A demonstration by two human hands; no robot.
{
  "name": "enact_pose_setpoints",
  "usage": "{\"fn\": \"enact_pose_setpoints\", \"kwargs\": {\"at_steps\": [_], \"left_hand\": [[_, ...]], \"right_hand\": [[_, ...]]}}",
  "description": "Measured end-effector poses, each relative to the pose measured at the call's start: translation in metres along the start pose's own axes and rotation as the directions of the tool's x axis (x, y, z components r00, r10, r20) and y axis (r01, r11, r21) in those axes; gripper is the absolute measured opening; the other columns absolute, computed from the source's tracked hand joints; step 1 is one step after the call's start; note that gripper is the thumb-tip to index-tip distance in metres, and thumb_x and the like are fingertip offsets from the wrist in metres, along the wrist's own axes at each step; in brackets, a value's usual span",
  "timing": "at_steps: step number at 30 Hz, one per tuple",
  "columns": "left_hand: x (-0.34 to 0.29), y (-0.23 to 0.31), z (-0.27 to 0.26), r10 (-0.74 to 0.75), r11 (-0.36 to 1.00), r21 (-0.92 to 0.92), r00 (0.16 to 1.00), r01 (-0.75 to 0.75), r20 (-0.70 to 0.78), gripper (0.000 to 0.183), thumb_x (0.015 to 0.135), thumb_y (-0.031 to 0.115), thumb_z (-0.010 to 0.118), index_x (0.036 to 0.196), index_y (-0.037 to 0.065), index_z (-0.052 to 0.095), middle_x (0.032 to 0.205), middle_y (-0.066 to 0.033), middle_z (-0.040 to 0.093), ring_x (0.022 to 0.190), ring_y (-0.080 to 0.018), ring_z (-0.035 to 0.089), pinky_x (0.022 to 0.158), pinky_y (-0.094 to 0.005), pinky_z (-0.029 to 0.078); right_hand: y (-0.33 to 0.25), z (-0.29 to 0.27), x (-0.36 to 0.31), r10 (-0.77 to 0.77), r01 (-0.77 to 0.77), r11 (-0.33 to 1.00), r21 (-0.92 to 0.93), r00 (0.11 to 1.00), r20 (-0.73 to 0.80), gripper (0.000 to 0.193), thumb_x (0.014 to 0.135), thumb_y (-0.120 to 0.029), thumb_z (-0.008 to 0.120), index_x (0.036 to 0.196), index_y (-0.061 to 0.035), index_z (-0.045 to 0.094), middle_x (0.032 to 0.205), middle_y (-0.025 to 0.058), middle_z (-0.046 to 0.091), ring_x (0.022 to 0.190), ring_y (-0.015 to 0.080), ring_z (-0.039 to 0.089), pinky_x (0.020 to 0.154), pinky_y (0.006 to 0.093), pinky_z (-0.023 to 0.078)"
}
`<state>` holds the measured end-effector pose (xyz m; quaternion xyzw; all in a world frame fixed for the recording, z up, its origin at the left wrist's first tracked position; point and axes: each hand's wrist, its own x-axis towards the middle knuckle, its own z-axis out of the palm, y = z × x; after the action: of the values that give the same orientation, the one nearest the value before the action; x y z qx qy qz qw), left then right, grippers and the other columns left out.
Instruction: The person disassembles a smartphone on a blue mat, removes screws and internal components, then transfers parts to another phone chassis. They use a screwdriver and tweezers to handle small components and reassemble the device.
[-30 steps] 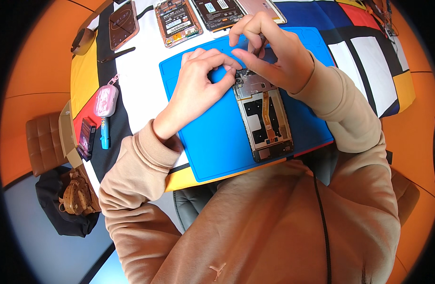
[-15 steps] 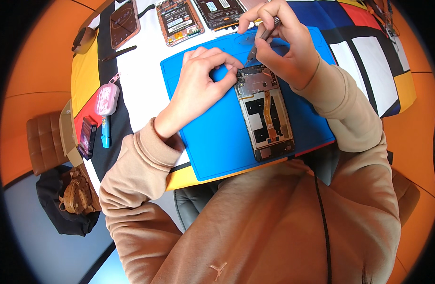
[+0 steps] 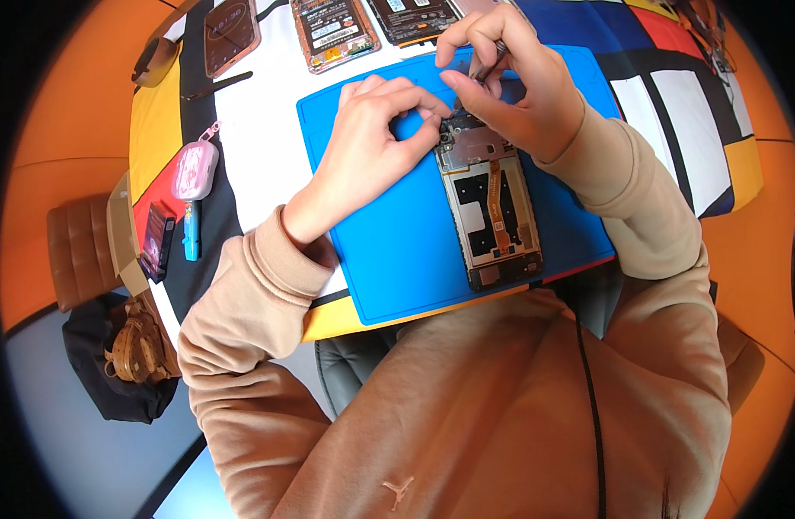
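Note:
An opened phone (image 3: pixel 472 192) lies lengthwise on the blue work mat (image 3: pixel 384 251), its inner frame, orange ribbon cable and dark upper board bare. At its upper left corner, my left hand (image 3: pixel 367 147) has thumb and index fingertip closed together on the edge. Above the phone's top end, my right hand (image 3: pixel 527 95) grips a slim dark screwdriver (image 3: pixel 498 54) between thumb and fingers. The driver slants down to the left, toward the top edge near my left fingertips. Fingers hide part of it, and I cannot tell whether its tip touches the phone.
Beyond the mat lie two more opened phones (image 3: pixel 335 36) (image 3: pixel 412 19) and a phone with a lit screen (image 3: pixel 231 39). Black tweezers (image 3: pixel 220 85), a pink case (image 3: pixel 192 173) with a blue stick and a dark box (image 3: pixel 158 246) are at the left. Cables (image 3: pixel 713 43) lie far right.
The screwdriver leans lower within my right hand, and its fingers have shifted slightly. My left hand stays at the phone's corner. The whole view has shifted a little.

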<state>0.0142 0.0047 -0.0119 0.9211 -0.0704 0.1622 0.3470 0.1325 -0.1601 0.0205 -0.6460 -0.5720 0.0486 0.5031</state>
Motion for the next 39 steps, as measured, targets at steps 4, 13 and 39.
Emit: {"fn": "enact_pose_setpoints", "kwargs": {"at_steps": [4, 13, 39], "left_hand": [[0.0, 0.0, 0.0, -0.003, 1.0, 0.003, 1.0, 0.003, -0.002, 0.013, 0.082, 0.015, 0.064, 0.089, 0.009, 0.072, 0.084, -0.0026, 0.065, 0.083, -0.0188, 0.054, 0.088, -0.0342, 0.033], [0.0, 0.0, -0.003, 0.008, 0.999, -0.043, 1.0, -0.007, 0.021, 0.025, 0.084, 0.002, 0.048, 0.094, 0.009, 0.071, 0.085, -0.0027, 0.064, 0.085, -0.0191, 0.052, 0.088, -0.0351, 0.032], [-0.001, -0.002, -0.002, 0.008, 0.998, -0.067, 0.999, -0.006, 0.034, 0.032, 0.082, -0.002, 0.043, 0.094, 0.008, 0.071, 0.086, -0.0035, 0.062, 0.087, -0.0196, 0.052, 0.09, -0.0352, 0.032]], "right_hand": [[-0.008, 0.001, 0.0, -0.033, 0.032, 0.996, -0.082, 0.999, -0.018, 0.025, 0.083, 0.007, 0.06, 0.089, -0.0055, 0.039, 0.095, 0.01, 0.058, 0.063, 0.0102, 0.047, 0.056, 0.0235, 0.042], [0.0, -0.001, 0.012, -0.334, 0.33, 0.933, -0.142, 0.943, -0.002, 0.027, 0.079, 0.006, 0.063, 0.087, -0.0055, 0.04, 0.092, 0.0153, 0.056, 0.077, 0.0255, 0.056, 0.07, 0.0299, 0.046], [-0.003, -0.003, 0.008, -0.226, 0.226, 0.973, -0.05, 0.974, 0.005, 0.028, 0.075, 0.011, 0.061, 0.085, -0.005, 0.04, 0.092, 0.0156, 0.056, 0.081, 0.0239, 0.057, 0.069, 0.0287, 0.045]]}}
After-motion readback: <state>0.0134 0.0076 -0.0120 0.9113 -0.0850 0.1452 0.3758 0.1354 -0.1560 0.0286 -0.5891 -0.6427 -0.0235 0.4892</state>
